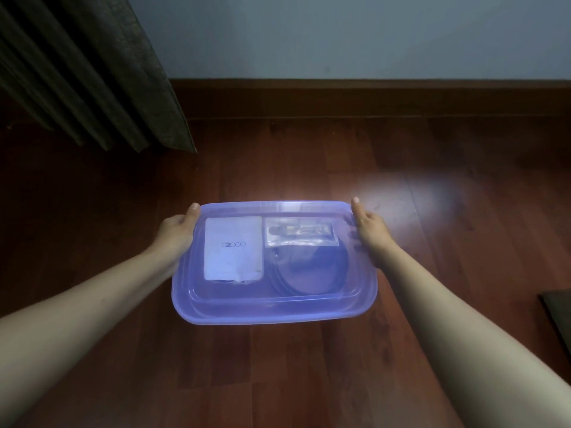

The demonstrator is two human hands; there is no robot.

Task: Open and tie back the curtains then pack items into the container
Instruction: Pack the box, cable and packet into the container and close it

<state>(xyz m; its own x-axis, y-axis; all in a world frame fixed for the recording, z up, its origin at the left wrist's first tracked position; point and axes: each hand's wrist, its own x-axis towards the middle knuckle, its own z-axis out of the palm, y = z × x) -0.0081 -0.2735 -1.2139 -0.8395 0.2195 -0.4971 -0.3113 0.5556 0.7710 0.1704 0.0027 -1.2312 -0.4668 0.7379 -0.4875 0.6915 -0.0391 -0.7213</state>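
Observation:
A translucent blue plastic container (275, 307) with its lid on sits in the middle of the view, over the wooden floor. Through the lid I see a white packet (233, 247) printed "G2000", a small clear bag (299, 231) with dark parts, and a coiled dark cable (312, 270). My left hand (177, 227) grips the container's left edge, thumb on the lid. My right hand (369, 227) grips the right edge the same way. A dark curtain (86, 72) hangs at the upper left, reaching the floor.
Reddish-brown wooden floor (278, 366) spreads all around, with a bright patch of light at the right. A pale wall (340, 35) with a dark skirting board runs along the back. A dark flat object (559, 316) shows at the right edge.

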